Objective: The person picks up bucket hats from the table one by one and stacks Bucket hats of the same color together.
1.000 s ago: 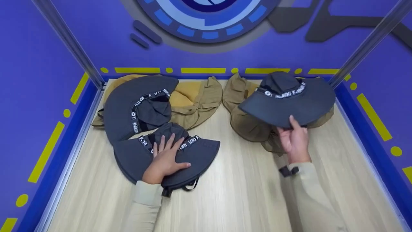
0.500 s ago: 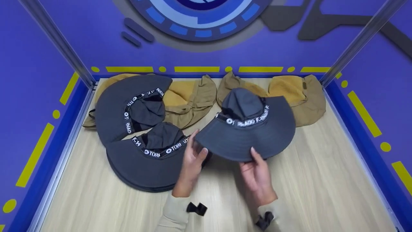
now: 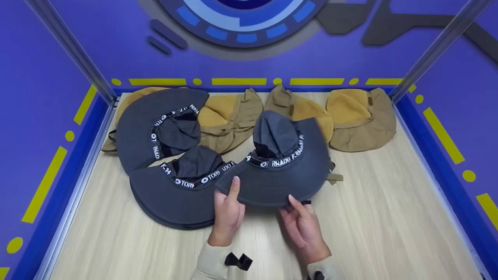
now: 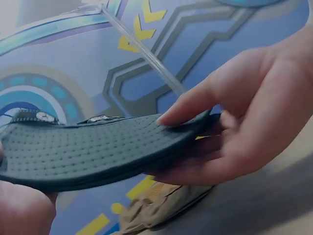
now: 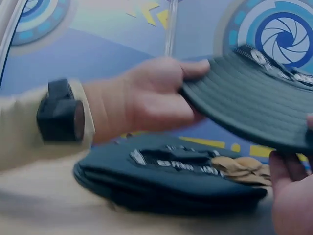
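Both hands hold a dark grey wide-brimmed hat [image 3: 272, 182] in the air, its lettered band facing me. My left hand [image 3: 227, 214] pinches the brim's left end, thumb on top and fingers beneath. Along the front edge, my right hand [image 3: 305, 229] pinches the brim the same way. In the left wrist view the stitched brim [image 4: 93, 147] spans between the two hands. Just left of the held hat lies a stack of similar dark hats [image 3: 171, 202]; its right end is hidden behind the held hat and left hand.
Another dark hat [image 3: 136, 132] lies at the back left, over a khaki hat [image 3: 229, 128] with yellow lining. Two more khaki hats, a middle one [image 3: 311, 111] and a right one [image 3: 362, 136], lie by the back wall [image 3: 249, 66]. Metal rails [image 3: 70, 210] edge the wooden table [image 3: 389, 217].
The right hand has brought the dark hat from the khaki hats at the right toward the middle. My left hand has left the stack and taken hold of the brim's left end.
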Motion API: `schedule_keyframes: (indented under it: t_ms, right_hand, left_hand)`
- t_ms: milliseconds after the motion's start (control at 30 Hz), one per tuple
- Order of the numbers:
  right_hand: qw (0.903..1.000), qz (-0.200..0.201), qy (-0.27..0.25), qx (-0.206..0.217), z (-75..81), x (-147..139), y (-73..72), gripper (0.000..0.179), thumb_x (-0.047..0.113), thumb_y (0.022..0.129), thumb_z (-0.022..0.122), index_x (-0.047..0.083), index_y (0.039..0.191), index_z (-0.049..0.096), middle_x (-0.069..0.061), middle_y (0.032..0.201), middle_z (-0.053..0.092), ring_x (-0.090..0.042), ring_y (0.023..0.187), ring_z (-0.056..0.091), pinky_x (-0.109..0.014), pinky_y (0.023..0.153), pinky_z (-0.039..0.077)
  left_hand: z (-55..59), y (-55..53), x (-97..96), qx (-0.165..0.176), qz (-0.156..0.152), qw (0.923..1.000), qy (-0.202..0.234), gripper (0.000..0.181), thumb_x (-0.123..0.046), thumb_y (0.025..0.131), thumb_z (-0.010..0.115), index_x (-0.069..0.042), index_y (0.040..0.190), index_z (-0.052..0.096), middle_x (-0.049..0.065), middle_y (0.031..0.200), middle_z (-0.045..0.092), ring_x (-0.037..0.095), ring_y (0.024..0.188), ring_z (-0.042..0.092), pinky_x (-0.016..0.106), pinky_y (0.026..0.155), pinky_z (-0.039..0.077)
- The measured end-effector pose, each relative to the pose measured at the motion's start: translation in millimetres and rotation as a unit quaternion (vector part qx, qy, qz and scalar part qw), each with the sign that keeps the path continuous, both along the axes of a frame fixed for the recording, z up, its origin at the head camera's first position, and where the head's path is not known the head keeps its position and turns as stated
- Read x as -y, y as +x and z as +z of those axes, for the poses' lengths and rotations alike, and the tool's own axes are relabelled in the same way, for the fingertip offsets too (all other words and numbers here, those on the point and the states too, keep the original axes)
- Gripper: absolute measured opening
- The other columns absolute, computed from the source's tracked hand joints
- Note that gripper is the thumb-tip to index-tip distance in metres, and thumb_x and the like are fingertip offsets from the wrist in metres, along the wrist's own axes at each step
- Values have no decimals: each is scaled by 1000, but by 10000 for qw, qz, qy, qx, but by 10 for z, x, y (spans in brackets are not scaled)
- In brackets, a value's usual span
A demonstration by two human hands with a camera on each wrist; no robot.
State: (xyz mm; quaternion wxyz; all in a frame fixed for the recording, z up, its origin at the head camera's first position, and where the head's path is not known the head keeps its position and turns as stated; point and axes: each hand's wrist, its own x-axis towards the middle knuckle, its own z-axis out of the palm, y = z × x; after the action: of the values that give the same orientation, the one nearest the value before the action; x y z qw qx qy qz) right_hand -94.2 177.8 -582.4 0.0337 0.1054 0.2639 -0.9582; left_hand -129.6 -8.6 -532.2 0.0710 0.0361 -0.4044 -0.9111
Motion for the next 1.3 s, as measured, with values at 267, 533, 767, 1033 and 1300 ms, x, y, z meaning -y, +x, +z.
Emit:
schedule_keyframes:
  t_ms: [267,533,767,1033,1300]
  right_hand:
    - [9863,639,1489,298,-145,-476,110,19,16,108,51,12,99,68,-12,111,78,-25,105,75,-43,96,59]
    - [9724,-273,2313,164,51,-959,-116,15,20,107,54,13,120,60,0,113,75,-13,103,72,-32,91,59]
    - [9791,1223,1059,-1232,103,-1220,-287,37,28,113,35,26,142,59,9,136,66,-7,123,62,-26,104,49]
    - [9720,1320,872,-1735,203,-1185,-524,36,4,111,36,8,132,65,-9,119,75,-19,105,74,-34,89,61]
    - [9700,939,1908,-1181,536,-815,-856,30,-5,103,50,9,122,70,-5,111,74,-17,97,74,-33,84,62]
  left_hand:
    - [241,-44,494,-1023,29,9758,-1932,30,-6,103,58,12,126,62,-6,118,74,10,113,68,27,102,54]
    - [390,-88,736,-1492,-394,9832,-979,19,-6,102,59,-11,117,71,3,114,76,14,102,73,31,90,60]
    - [334,-68,772,-871,-782,9927,-302,18,-10,104,58,-10,120,67,2,111,74,14,101,73,31,91,60]
    - [303,-102,944,-232,-494,9984,-161,33,-15,104,59,-6,135,52,5,120,71,17,108,72,35,96,58]
    - [448,-400,1346,321,882,9812,-1686,30,-12,101,64,-2,129,59,3,106,72,9,65,69,23,57,58]
